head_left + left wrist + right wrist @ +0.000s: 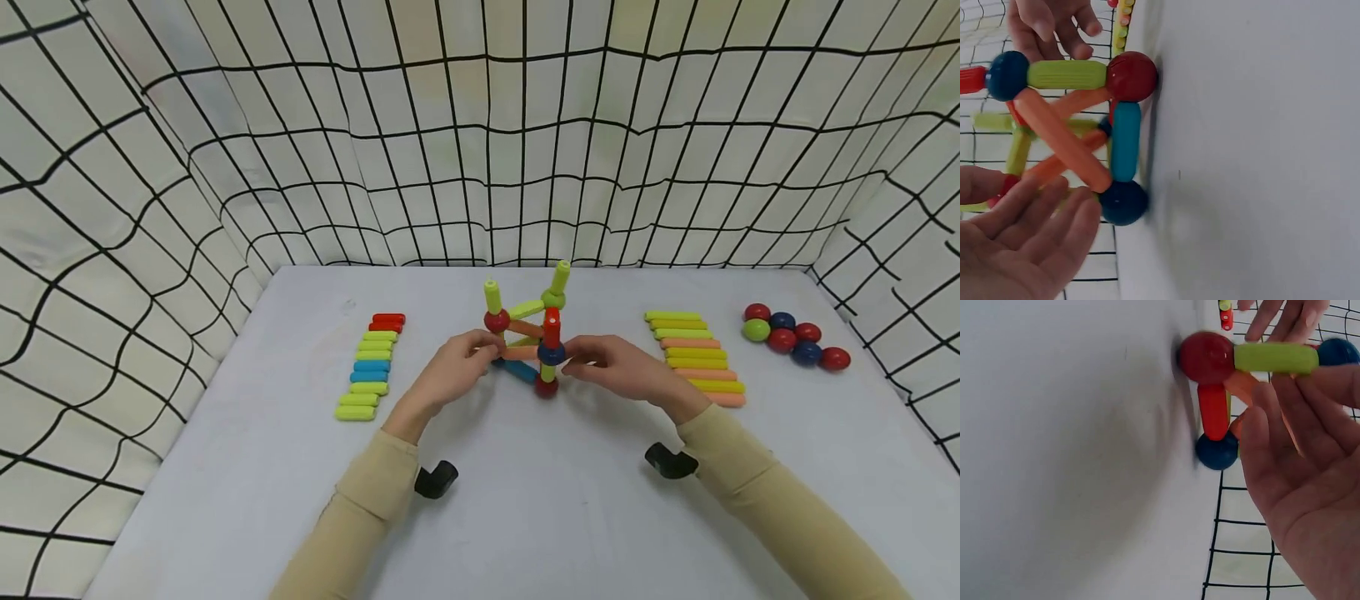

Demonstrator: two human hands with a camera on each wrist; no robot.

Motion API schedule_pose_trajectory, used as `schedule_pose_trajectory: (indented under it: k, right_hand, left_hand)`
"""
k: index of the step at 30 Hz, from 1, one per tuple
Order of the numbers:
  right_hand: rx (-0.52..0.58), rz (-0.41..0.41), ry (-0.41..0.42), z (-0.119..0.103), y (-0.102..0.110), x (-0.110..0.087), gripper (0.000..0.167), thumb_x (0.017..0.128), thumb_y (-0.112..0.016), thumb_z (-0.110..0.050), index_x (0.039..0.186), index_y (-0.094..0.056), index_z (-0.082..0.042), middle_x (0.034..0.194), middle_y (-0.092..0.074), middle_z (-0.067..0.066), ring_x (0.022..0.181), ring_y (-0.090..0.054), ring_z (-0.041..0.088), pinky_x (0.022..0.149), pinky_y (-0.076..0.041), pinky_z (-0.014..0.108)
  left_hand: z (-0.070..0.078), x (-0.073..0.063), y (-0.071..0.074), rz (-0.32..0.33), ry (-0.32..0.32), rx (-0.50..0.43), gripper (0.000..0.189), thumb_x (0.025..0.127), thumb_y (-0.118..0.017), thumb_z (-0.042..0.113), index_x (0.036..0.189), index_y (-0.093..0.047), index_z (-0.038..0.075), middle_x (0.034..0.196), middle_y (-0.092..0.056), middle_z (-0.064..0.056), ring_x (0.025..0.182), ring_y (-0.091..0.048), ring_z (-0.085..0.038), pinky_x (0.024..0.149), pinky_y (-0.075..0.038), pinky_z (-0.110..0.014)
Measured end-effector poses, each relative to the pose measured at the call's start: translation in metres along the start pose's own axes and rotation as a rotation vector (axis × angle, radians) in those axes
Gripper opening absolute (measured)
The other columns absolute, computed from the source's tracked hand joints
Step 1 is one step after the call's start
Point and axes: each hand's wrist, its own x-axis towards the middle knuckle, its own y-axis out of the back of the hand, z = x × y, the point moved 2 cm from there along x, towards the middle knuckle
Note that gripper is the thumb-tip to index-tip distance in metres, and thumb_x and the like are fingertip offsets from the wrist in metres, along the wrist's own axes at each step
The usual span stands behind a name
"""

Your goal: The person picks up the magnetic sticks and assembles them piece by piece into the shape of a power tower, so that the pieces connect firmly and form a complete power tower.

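Note:
A frame of magnetic sticks and balls [520, 352] stands on the table between both hands. Its near corner has a red ball [1132, 76], a lime stick [1067, 75] and a blue ball [1007, 75] topped by a red stick [552, 327]. Lime sticks rise from a red ball [497, 320] on the left and a green ball [553, 298] at the back. My left hand [468, 358] is at the left side, fingertips overlapping the frame, fingers fairly straight. Beside the near upright is my right hand [622, 365], thumb and fingers loosely apart; in its wrist view they overlap the lime stick.
Left of the frame lies a column of short red, lime and blue sticks [371, 366]. To the right are longer lime, yellow and orange sticks [696, 363], then several loose balls [782, 340]. Black netting [487, 137] over white cloth encloses the back and sides of the table [555, 500].

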Motion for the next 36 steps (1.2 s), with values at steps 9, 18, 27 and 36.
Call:
schedule_pose_trajectory:
  k: [9, 18, 27, 36]
  right_hand:
    - [0.007, 0.291, -0.274, 0.002, 0.011, 0.017, 0.038, 0.096, -0.062, -0.033, 0.117, -0.052, -0.003, 0.113, -0.060, 0.016, 0.102, -0.058, 0.030, 0.084, -0.050, 0.038]
    - [0.045, 0.260, -0.237, 0.014, 0.011, 0.034, 0.050, 0.100, -0.056, -0.022, 0.144, -0.040, -0.005, 0.140, -0.050, 0.018, 0.132, -0.042, 0.035, 0.106, -0.038, 0.053]
    - [0.031, 0.276, -0.222, 0.022, 0.014, 0.030, 0.050, 0.100, -0.057, -0.026, 0.144, -0.043, -0.009, 0.139, -0.052, 0.015, 0.133, -0.041, 0.035, 0.107, -0.038, 0.054]
    - [0.022, 0.252, -0.225, 0.025, 0.012, 0.034, 0.052, 0.100, -0.057, -0.028, 0.146, -0.042, -0.010, 0.140, -0.051, 0.015, 0.134, -0.041, 0.035, 0.107, -0.037, 0.054]
  left_hand:
    - [-0.003, 0.029, -0.006, -0.011, -0.010, -0.163, 0.030, 0.104, -0.045, 0.019, 0.128, -0.057, 0.006, 0.130, -0.056, -0.009, 0.122, -0.054, -0.027, 0.098, -0.049, -0.036]
    - [-0.007, 0.029, -0.005, 0.006, -0.010, -0.138, 0.029, 0.103, -0.048, 0.022, 0.129, -0.057, 0.010, 0.130, -0.056, -0.006, 0.119, -0.058, -0.025, 0.100, -0.047, -0.037]
    - [-0.026, -0.018, 0.053, -0.067, -0.221, 0.068, 0.040, 0.091, -0.071, 0.029, 0.129, -0.062, 0.018, 0.132, -0.058, 0.002, 0.127, -0.050, -0.018, 0.109, -0.038, -0.044]
    - [-0.075, -0.091, 0.116, 0.079, -0.248, 0.458, 0.029, 0.085, -0.077, 0.015, 0.113, -0.073, 0.010, 0.119, -0.064, -0.002, 0.115, -0.056, -0.026, 0.098, -0.045, -0.047]
